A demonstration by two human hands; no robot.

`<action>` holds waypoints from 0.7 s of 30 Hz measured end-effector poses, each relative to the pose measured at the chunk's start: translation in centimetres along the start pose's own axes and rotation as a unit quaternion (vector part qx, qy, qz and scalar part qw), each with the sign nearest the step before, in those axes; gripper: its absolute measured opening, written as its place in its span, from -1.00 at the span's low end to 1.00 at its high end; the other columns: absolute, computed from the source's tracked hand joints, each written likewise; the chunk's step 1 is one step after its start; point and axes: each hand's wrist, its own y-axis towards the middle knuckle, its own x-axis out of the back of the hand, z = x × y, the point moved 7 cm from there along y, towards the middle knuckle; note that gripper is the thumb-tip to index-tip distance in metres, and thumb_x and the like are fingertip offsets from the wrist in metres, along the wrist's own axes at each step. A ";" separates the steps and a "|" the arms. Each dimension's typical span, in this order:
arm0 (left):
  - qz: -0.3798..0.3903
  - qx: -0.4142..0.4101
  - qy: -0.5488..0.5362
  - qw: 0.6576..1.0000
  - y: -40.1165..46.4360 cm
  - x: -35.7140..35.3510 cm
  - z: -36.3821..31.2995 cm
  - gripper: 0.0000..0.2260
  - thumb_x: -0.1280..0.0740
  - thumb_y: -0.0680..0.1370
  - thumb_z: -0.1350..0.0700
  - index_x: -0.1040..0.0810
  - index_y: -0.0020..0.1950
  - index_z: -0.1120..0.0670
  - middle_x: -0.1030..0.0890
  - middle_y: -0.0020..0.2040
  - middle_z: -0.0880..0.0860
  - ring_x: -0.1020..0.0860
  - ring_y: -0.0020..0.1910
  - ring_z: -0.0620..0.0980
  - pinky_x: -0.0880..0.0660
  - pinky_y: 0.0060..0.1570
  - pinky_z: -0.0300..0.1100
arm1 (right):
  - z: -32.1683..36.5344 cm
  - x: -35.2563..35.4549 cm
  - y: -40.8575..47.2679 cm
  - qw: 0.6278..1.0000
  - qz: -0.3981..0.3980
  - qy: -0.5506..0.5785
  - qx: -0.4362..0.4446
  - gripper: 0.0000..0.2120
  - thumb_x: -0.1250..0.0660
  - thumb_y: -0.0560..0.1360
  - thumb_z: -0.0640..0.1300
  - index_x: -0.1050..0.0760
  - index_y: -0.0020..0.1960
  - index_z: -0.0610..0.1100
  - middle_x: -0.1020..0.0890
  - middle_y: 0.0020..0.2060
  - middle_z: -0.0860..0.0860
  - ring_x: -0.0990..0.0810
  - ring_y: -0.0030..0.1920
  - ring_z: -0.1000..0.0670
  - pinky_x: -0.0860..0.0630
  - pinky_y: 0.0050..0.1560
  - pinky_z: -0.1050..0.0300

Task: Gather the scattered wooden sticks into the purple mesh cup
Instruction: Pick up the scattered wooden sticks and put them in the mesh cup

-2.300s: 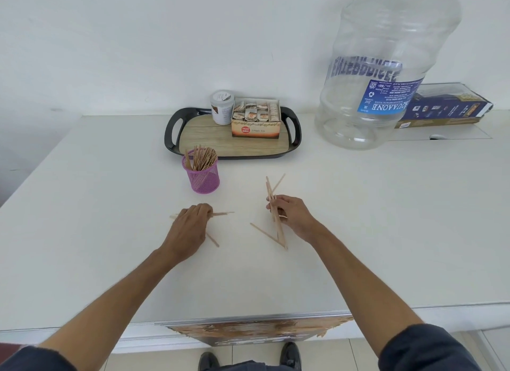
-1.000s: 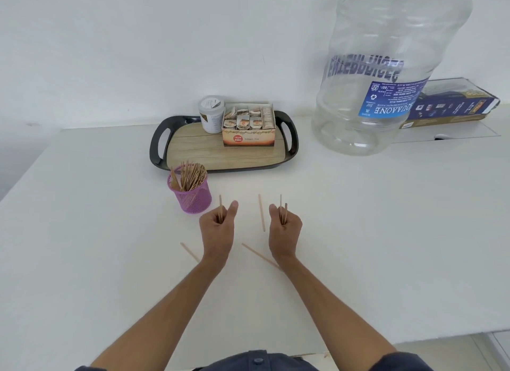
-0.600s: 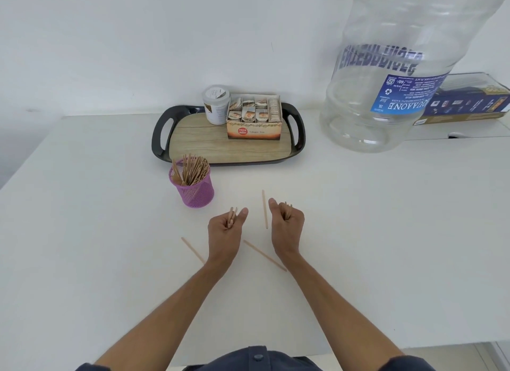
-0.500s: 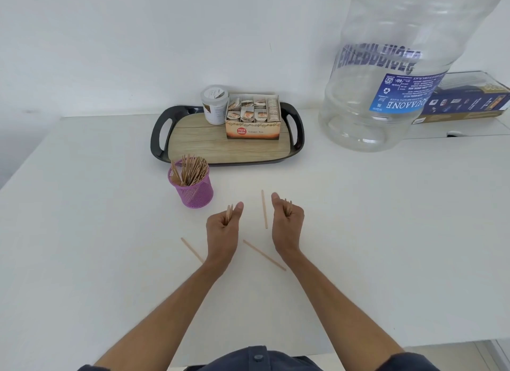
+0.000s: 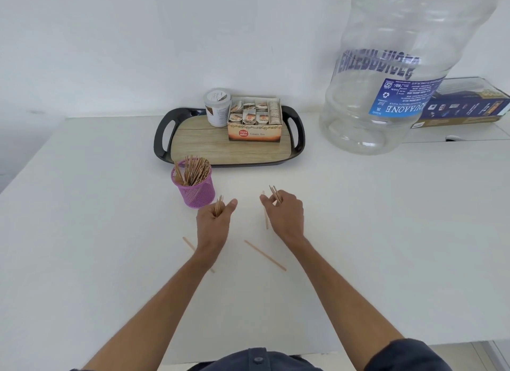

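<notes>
The left hand [image 5: 214,225] holds a small bunch of sticks [image 5: 218,206] in its curled fingers, just beside the purple cup [image 5: 194,191], which is full of sticks and stands in front of the tray [image 5: 162,138] near the worktop's [image 5: 386,232] back edge. The right hand [image 5: 284,214] grips more sticks [image 5: 275,194]. Three loose sticks [image 5: 265,255] lie on the worktop near the hands.
</notes>
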 end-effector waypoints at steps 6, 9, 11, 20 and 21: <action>-0.047 0.013 0.185 0.981 -0.1 4.4 0.3 -0.58 -0.46 0.46 0.12 -0.28 -0.43 0.13 -0.33 -0.51 0.00 -0.30 -0.46 0.00 -0.33 -0.36 -0.14 | 0.2 -0.5 0.1 0.975 0.024 -0.216 0.056 -0.70 -0.33 0.55 0.09 -0.60 0.12 -0.11 -0.66 -0.01 -0.06 -0.60 0.04 -0.15 -0.46 -0.03 0.05; -0.060 0.039 0.253 0.965 -0.5 6.2 1.3 -0.62 -0.46 0.44 0.06 -0.34 -0.42 0.14 -0.44 -0.48 0.02 -0.43 -0.41 0.07 -0.40 -0.31 -0.11 | 0.2 -0.7 -0.3 0.958 0.018 -0.274 0.083 -0.75 -0.27 0.59 0.04 -0.60 0.10 -0.11 -0.65 -0.03 -0.10 -0.61 0.00 -0.19 -0.40 -0.12 0.07; -0.063 0.053 0.293 0.953 -0.8 7.1 1.7 -0.68 -0.46 0.44 0.01 -0.44 -0.37 0.14 -0.53 -0.41 0.03 -0.52 -0.33 0.10 -0.43 -0.28 -0.10 | 0.3 -0.8 -0.5 0.945 0.022 -0.310 0.100 -0.77 -0.21 0.61 -0.03 -0.58 0.07 -0.13 -0.64 -0.06 -0.11 -0.60 -0.06 -0.19 -0.35 -0.18 0.08; -0.032 0.064 0.418 0.905 -2.1 8.3 2.4 -0.68 -0.44 0.44 -0.17 -0.59 -0.18 0.09 -0.58 -0.21 0.01 -0.48 -0.21 0.07 -0.36 -0.22 -0.13 | -1.1 -0.7 -4.3 0.921 0.141 -0.314 0.181 -0.82 -0.16 0.61 -0.11 -0.49 0.13 -0.09 -0.65 -0.15 -0.07 -0.59 -0.15 -0.18 -0.35 -0.24 0.06; -0.024 0.069 0.422 0.904 -2.2 8.2 2.5 -0.70 -0.44 0.45 -0.15 -0.60 -0.16 0.09 -0.59 -0.18 0.02 -0.48 -0.20 0.07 -0.36 -0.21 -0.12 | -1.3 -0.6 -4.9 0.919 0.151 -0.313 0.188 -0.82 -0.16 0.61 -0.11 -0.49 0.13 -0.08 -0.65 -0.16 -0.06 -0.59 -0.14 -0.17 -0.34 -0.24 0.06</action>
